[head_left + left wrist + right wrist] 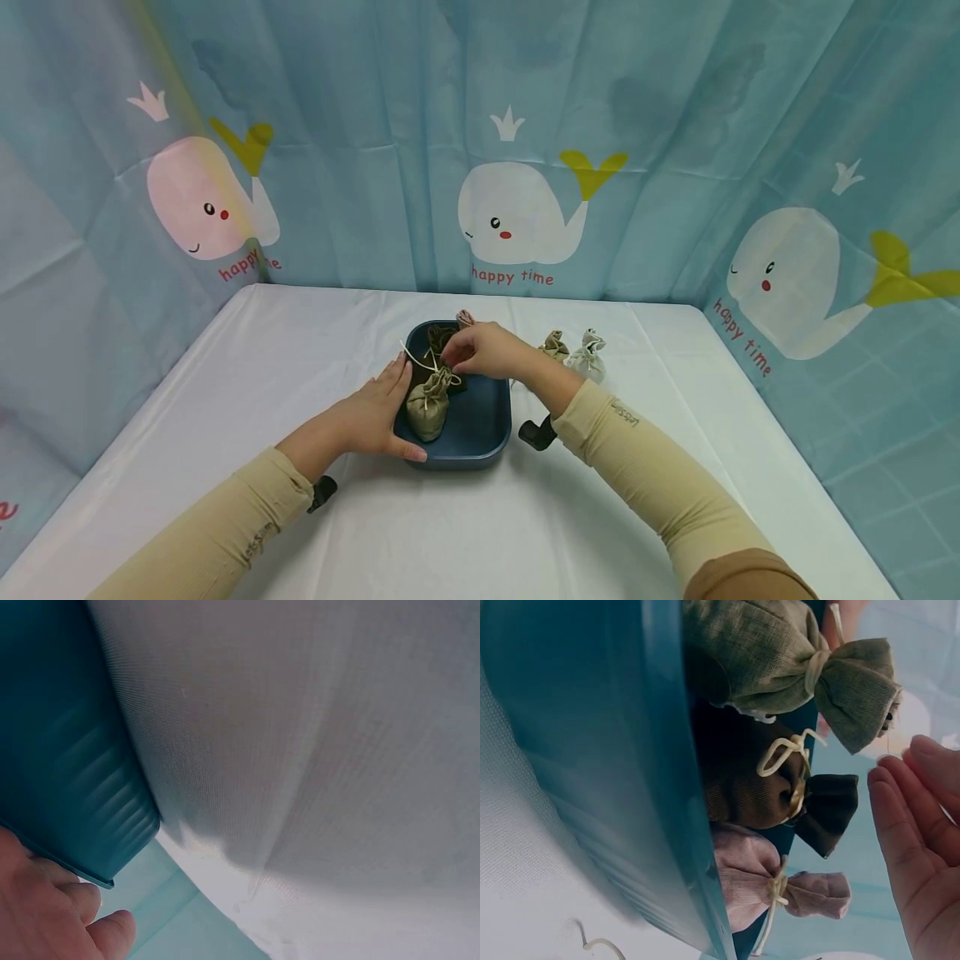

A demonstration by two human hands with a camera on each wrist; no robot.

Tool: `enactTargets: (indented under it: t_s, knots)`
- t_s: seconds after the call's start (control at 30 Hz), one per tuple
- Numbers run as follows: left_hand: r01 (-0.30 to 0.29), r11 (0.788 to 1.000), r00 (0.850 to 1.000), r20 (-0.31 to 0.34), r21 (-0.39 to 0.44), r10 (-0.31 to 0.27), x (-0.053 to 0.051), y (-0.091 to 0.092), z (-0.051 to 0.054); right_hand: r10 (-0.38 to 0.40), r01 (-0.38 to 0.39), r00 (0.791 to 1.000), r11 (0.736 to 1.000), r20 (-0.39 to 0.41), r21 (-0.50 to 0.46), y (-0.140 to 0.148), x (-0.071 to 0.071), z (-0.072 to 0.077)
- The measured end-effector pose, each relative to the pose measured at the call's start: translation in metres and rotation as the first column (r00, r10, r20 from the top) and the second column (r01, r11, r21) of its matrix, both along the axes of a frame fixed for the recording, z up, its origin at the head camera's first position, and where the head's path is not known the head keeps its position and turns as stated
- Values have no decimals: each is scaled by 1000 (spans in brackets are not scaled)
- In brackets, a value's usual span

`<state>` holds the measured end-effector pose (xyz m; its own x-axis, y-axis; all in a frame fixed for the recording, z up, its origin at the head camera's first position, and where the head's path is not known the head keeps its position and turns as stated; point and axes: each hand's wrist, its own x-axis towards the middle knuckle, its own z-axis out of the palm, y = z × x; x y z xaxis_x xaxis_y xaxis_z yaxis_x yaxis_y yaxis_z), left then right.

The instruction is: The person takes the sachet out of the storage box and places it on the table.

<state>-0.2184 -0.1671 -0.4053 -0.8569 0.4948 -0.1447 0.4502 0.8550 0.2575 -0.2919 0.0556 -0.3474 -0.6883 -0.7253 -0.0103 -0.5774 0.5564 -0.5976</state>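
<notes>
A dark blue plastic tub (pixel 480 425) holds several small drawstring cloth bags. Nearest is an olive-green bag (pixel 427 410), tied with pale cord. A dark brown bag (pixel 742 772) and a dusty-pink bag (pixel 742 874) stand beyond it in a row, clearer in the right wrist view. My left hand (pixel 375 412) rests on the tub's left rim, fingers extended, thumb at the near corner. Over the tub is my right hand (pixel 487 350), fingers slightly bent beside the olive bag's gathered top. In the right wrist view a gap separates its fingertips from the bag, and they hold nothing.
Right of the tub, on the white-covered table (pixel 615 517), stand a tan cloth bag (pixel 554 345) and a pale grey-green one (pixel 588 358), partly behind my right arm. A blue curtain (pixel 390 217) printed with whales rises behind the table.
</notes>
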Motion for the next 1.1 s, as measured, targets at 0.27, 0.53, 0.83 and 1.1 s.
enactTargets:
  t_s: [0.27,0.53,0.83,1.1]
  knots:
    - [6,1000,1000,0,6,-6,1,-2,1,46,-49,998,998,51,49,-3,2,-1]
    - [-5,1000,1000,7,1,5,1,-2,0,55,-57,998,995,25,80,-8,4,-2]
    - [-4,1000,1000,2,15,4,1,-1,-2,53,-47,998,991,-40,123,-13,4,-7]
    - [3,1000,1000,-1,12,-3,0,-1,-2,65,-49,993,988,-103,143,-15,6,-5]
